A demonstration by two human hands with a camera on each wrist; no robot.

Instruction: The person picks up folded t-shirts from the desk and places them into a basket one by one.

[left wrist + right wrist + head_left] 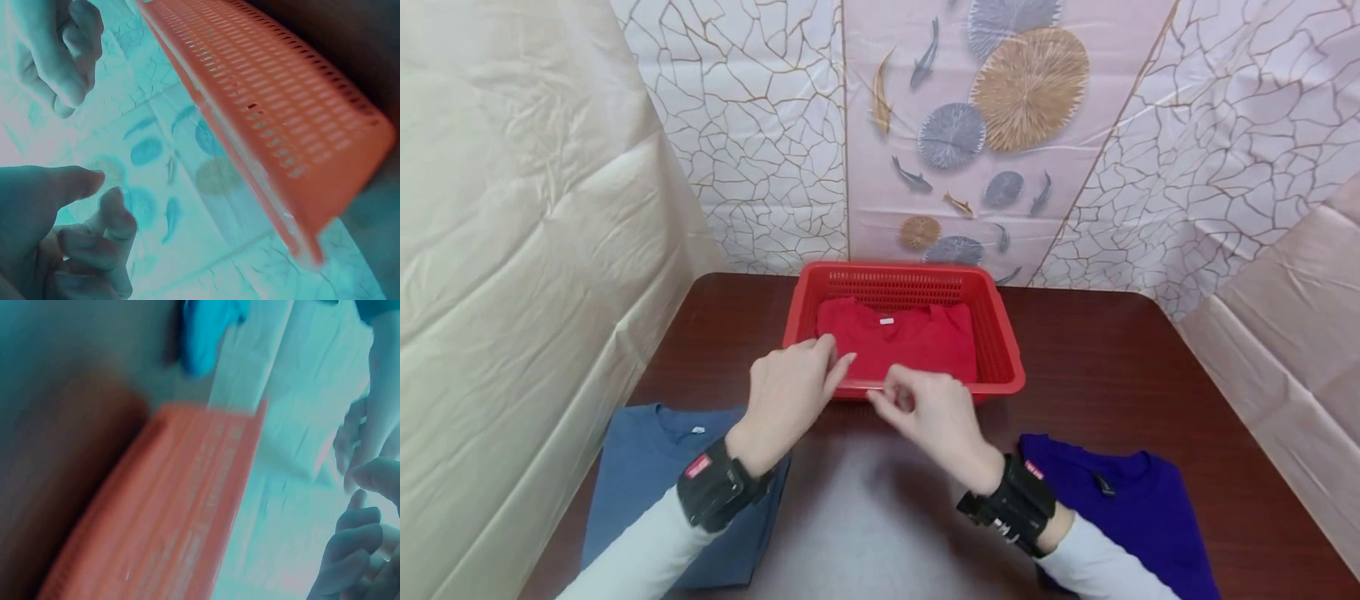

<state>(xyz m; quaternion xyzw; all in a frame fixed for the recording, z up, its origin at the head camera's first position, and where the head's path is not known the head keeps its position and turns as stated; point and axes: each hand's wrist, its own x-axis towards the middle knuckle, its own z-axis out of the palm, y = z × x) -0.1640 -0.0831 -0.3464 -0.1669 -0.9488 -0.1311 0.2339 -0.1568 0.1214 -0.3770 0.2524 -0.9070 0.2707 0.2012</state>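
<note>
A red plastic basket [1000, 333] stands at the back middle of the table, with a folded red T-shirt [902, 346] lying inside, its neckline to the back. Over the basket's front rim, toward its left corner, is my left hand [790, 392], fingers loosely bent and nothing between them. My right hand [936, 408] hovers by the middle of the same rim, also holding nothing. Its thumb and index fingertip come close together, with a small gap showing in the right wrist view. The left wrist view shows both hands beside the basket's slotted wall [269, 81].
A folded grey-blue T-shirt [640, 475] lies at the left of the dark wooden table [1075, 350], partly under my left forearm. To the right lies a folded purple T-shirt [1135, 517], overlapped by my right wrist. Patterned cloth [760, 125] hangs behind the table.
</note>
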